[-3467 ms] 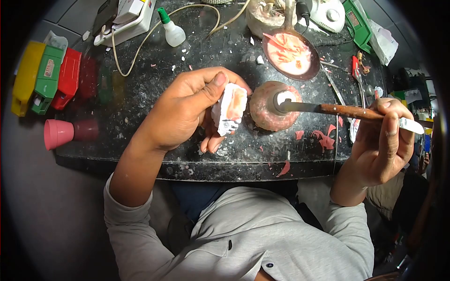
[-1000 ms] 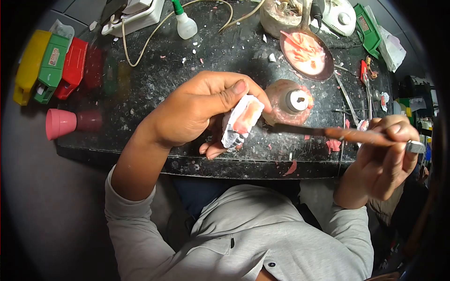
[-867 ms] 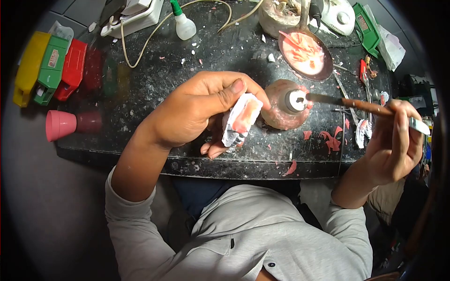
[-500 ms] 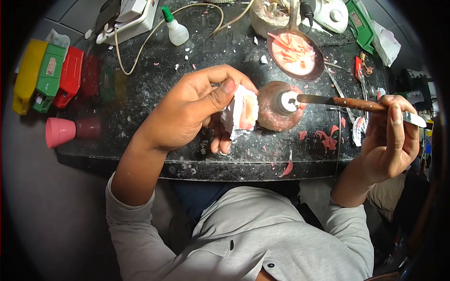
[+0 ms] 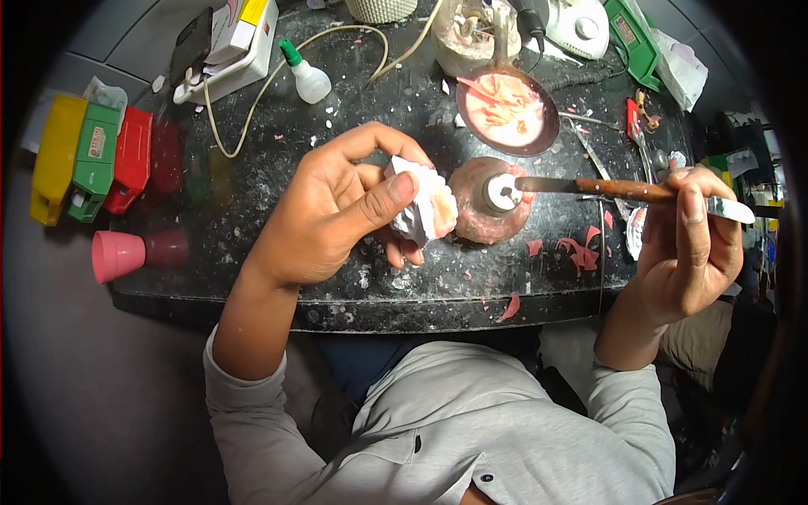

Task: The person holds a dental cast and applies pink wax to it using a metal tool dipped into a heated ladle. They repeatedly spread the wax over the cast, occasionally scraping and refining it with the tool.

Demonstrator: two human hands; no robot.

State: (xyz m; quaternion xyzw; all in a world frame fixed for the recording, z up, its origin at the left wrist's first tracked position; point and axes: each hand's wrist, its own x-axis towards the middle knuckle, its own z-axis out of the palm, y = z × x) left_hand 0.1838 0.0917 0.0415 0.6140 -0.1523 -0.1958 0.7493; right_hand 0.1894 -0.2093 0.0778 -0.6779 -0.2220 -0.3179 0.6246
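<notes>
My left hand [image 5: 324,215] is closed around a white plaster dental model [image 5: 431,202] with pink wax on its face, thumb on the near side. In my right hand [image 5: 692,252] is a wax knife [image 5: 627,191] with a wooden handle, gripped between thumb and fingers. Its blade lies level, the tip over the wick opening of a round spirit burner [image 5: 488,225] smeared with pink wax. No flame can be made out. Just behind the burner rests a dark pan [image 5: 551,126] holding pink wax sheets and a pale pink layer.
Pink wax scraps [image 5: 581,255] and metal tools [image 5: 602,160] lie right of the burner. A green-capped bottle [image 5: 311,82] and a cable [image 5: 223,139] are at the back left. Coloured bins [image 5: 97,160] and a pink cup [image 5: 118,256] stand at left.
My left hand has tilted the dental model, so its ridged edge shows more. The knife tip stays at the burner's wick. The whole view has shifted slightly.
</notes>
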